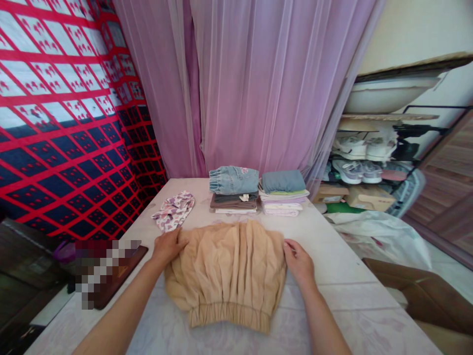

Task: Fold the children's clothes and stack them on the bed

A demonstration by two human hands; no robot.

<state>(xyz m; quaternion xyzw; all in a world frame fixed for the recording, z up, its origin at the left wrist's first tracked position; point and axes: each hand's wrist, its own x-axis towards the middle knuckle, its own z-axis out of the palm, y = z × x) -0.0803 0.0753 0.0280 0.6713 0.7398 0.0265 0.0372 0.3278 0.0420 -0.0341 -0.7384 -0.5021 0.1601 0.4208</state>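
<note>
A tan elastic-waist garment (225, 261) lies spread on the table, its gathered waistband toward me; it looks like a skirt or shorts, but I cannot tell which. At its far left corner, my left hand (168, 246) is closed on the cloth edge. My right hand (300, 261) pinches the far right corner between thumb and fingers. Just beyond the left hand, a crumpled white cloth with purple and brown print (175, 209) lies loose. Behind the garment stand two piles of folded clothes, one topped by light-blue denim (233, 180), the other by a grey-blue piece (283, 181).
The pale patterned table (340, 305) reaches a purple curtain (254, 88) at the back. A dark flat object (125, 276), partly pixelated, lies at the left edge. To the right are a shoe rack with shoes (356, 170) and a brown padded seat (424, 291).
</note>
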